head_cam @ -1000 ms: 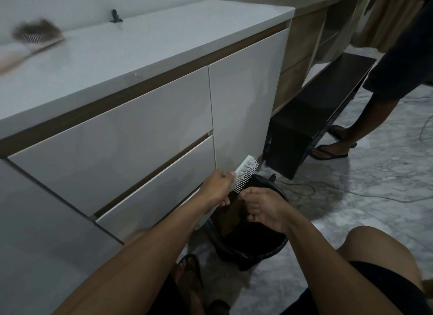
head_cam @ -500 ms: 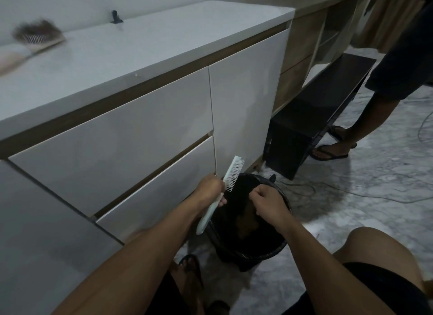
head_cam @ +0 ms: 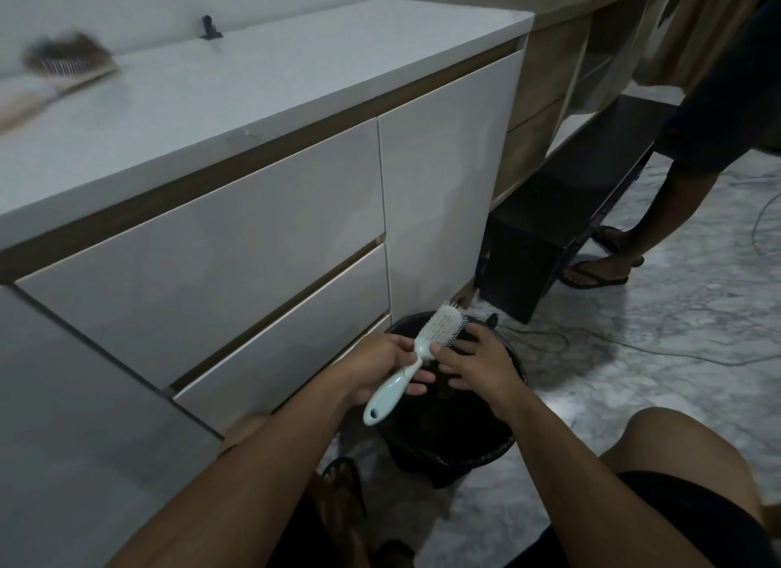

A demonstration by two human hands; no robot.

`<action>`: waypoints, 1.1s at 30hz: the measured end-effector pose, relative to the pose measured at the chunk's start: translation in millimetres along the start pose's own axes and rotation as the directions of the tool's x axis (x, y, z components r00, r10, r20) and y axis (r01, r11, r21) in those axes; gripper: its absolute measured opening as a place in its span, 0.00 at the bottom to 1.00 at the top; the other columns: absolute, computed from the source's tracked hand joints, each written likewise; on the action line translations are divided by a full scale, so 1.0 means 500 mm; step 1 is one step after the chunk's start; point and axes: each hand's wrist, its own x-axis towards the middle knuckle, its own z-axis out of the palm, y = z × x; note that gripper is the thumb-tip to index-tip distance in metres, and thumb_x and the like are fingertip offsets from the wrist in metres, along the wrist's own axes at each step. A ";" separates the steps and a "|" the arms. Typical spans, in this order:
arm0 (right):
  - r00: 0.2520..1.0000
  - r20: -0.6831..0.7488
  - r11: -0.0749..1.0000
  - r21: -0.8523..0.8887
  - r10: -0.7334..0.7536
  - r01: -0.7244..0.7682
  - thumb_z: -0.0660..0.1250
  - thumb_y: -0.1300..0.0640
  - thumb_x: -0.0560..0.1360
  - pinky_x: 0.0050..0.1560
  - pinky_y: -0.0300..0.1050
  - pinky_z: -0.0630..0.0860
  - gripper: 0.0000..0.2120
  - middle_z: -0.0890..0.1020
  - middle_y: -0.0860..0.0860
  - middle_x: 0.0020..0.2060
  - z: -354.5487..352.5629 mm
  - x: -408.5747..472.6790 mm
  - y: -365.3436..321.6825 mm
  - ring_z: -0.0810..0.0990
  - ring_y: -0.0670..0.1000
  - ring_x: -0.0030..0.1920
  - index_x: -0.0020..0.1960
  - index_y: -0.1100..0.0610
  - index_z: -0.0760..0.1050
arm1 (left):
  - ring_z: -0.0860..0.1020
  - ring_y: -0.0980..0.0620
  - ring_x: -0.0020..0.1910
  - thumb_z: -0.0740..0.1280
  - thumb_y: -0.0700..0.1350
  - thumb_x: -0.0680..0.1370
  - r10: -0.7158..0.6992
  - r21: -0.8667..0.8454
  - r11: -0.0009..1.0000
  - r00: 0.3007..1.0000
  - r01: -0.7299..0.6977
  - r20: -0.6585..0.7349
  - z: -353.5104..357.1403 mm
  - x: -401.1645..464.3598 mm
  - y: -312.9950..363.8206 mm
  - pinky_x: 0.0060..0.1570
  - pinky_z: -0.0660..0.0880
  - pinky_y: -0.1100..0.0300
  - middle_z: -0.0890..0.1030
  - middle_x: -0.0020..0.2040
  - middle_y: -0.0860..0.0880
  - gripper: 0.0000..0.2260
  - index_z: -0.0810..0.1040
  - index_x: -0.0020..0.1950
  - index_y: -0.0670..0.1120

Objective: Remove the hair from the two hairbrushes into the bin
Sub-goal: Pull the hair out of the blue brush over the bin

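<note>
- Pale hairbrush: judged light and rigid; left hand grips its neck over the bin.
- Right hand: fingers spread, touching the bristles.
- Second hairbrush: matted hair, likely soft; best pinched.

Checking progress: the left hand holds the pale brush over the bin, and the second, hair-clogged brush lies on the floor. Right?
Not quite. The head view shows the hair-clogged brush lying on the white counter, not the floor. The left hand does hold the pale brush over the bin.
</note>
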 end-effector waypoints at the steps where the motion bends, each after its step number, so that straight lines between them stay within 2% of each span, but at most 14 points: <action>1: 1.000 -0.017 1.000 0.024 -0.008 0.009 0.78 0.53 0.68 0.46 0.47 0.81 0.38 0.80 0.53 0.61 -0.001 0.001 0.000 0.83 0.51 0.52 0.73 0.54 0.64 | 0.84 0.45 0.43 0.58 0.31 0.80 -0.002 0.009 1.000 1.000 0.002 0.018 0.002 -0.001 -0.001 0.35 0.82 0.56 0.80 0.52 0.39 0.09 0.73 0.57 0.39; 7: 0.996 -0.091 0.976 0.218 0.010 0.010 0.78 0.59 0.68 0.48 0.46 0.79 0.30 0.84 0.53 0.51 -0.009 -0.004 -0.014 0.83 0.51 0.52 0.66 0.54 0.68 | 0.84 0.49 0.41 0.60 0.33 0.80 0.011 0.078 0.997 0.996 -0.018 0.089 -0.004 -0.002 -0.002 0.33 0.80 0.60 0.83 0.46 0.41 0.10 0.78 0.58 0.38; 11: 0.993 -0.113 0.949 0.316 0.045 -0.008 0.75 0.59 0.71 0.58 0.56 0.78 0.26 0.84 0.53 0.49 -0.016 0.001 -0.015 0.84 0.54 0.51 0.63 0.50 0.66 | 0.84 0.49 0.42 0.60 0.33 0.80 0.018 0.081 0.996 0.993 -0.028 0.119 -0.006 -0.003 -0.002 0.33 0.80 0.60 0.83 0.48 0.41 0.11 0.78 0.59 0.38; 17: 0.990 -0.137 0.948 0.317 0.034 0.011 0.67 0.56 0.78 0.51 0.53 0.81 0.15 0.84 0.56 0.48 -0.022 0.000 -0.016 0.86 0.54 0.44 0.63 0.54 0.70 | 0.84 0.49 0.42 0.61 0.32 0.79 0.036 0.133 0.990 0.993 -0.051 0.111 -0.009 -0.005 -0.002 0.33 0.79 0.60 0.83 0.47 0.42 0.11 0.79 0.56 0.41; 18: 0.989 -0.148 0.953 0.302 0.021 0.025 0.67 0.54 0.78 0.50 0.53 0.82 0.16 0.84 0.56 0.50 -0.022 -0.001 -0.018 0.86 0.54 0.44 0.64 0.55 0.70 | 0.84 0.49 0.41 0.61 0.32 0.79 0.040 0.140 0.989 0.994 -0.054 0.104 -0.009 -0.006 -0.002 0.32 0.79 0.60 0.83 0.46 0.42 0.11 0.79 0.56 0.41; 20: 0.989 -0.146 0.969 0.237 -0.031 0.065 0.71 0.50 0.74 0.49 0.52 0.82 0.25 0.82 0.56 0.56 -0.023 -0.003 -0.020 0.85 0.54 0.49 0.67 0.54 0.69 | 0.84 0.50 0.41 0.61 0.32 0.79 0.047 0.164 0.984 0.994 -0.063 0.097 -0.010 -0.007 -0.003 0.32 0.79 0.60 0.83 0.45 0.42 0.10 0.80 0.54 0.42; 22: 0.990 -0.107 0.983 0.151 -0.088 0.103 0.78 0.51 0.67 0.48 0.50 0.82 0.37 0.76 0.52 0.61 -0.020 -0.006 -0.019 0.81 0.54 0.56 0.72 0.50 0.65 | 0.84 0.50 0.40 0.62 0.33 0.79 0.054 0.199 0.977 0.993 -0.073 0.103 -0.008 -0.009 -0.002 0.33 0.79 0.60 0.84 0.45 0.43 0.10 0.80 0.53 0.43; 24: 0.987 -0.094 0.986 0.097 -0.127 0.136 0.81 0.54 0.64 0.45 0.48 0.82 0.41 0.73 0.50 0.61 -0.015 -0.007 -0.017 0.79 0.53 0.57 0.71 0.49 0.65 | 0.83 0.50 0.39 0.62 0.32 0.78 0.066 0.247 0.965 0.992 -0.091 0.104 -0.005 -0.011 -0.001 0.33 0.79 0.59 0.84 0.43 0.45 0.11 0.81 0.52 0.44; 29: 0.974 -0.211 0.972 0.198 -0.082 0.125 0.77 0.57 0.69 0.41 0.46 0.82 0.22 0.82 0.53 0.50 -0.028 -0.004 -0.028 0.83 0.51 0.48 0.62 0.52 0.77 | 0.83 0.51 0.36 0.61 0.31 0.78 0.065 0.259 0.961 0.991 -0.095 0.120 -0.006 -0.010 0.000 0.31 0.77 0.60 0.85 0.37 0.47 0.13 0.81 0.55 0.43; 33: 0.967 -0.249 0.966 0.231 -0.056 0.116 0.70 0.57 0.76 0.39 0.46 0.83 0.14 0.82 0.51 0.45 -0.039 0.001 -0.029 0.83 0.52 0.43 0.61 0.57 0.80 | 0.82 0.51 0.35 0.61 0.30 0.78 0.069 0.249 0.963 0.988 -0.101 0.136 -0.008 -0.015 0.001 0.30 0.77 0.61 0.85 0.39 0.46 0.14 0.81 0.54 0.43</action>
